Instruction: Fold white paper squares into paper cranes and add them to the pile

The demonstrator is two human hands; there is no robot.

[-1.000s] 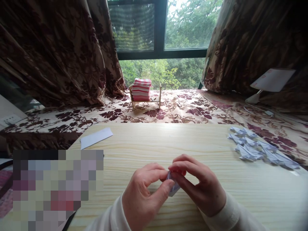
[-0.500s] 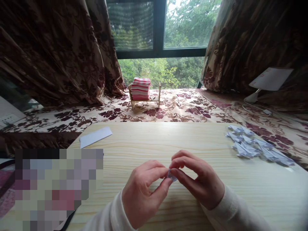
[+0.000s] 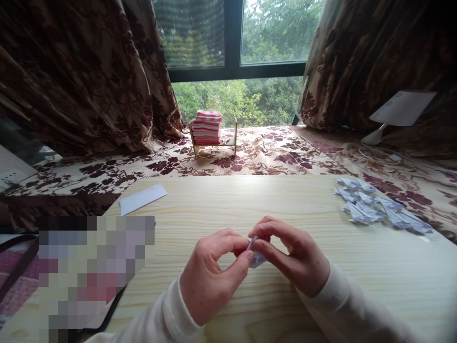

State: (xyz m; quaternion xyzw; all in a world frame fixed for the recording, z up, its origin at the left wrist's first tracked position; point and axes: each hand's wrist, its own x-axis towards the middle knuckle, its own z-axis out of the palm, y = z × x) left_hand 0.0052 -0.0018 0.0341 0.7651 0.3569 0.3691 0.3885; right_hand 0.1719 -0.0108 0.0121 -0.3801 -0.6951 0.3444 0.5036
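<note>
A small folded piece of pale paper [image 3: 256,257] is pinched between both my hands just above the light wooden table [image 3: 271,205]. My left hand [image 3: 214,274] grips it with thumb and forefinger curled into a ring. My right hand [image 3: 293,259] meets it from the right, fingertips closed on the same piece. Most of the paper is hidden by my fingers. Both sleeves are cream-coloured.
A pile of several folded paper pieces [image 3: 378,209] lies at the table's right edge. A flat white paper strip [image 3: 143,198] lies at the far left. Beyond are a floral cloth, a little wooden rack with striped cloths [image 3: 209,131], a white lamp [image 3: 396,114], curtains and a window.
The view has tilted slightly, so everything sits a little higher in frame. My fingers have shifted on the small paper, still pinching it between both hands.
</note>
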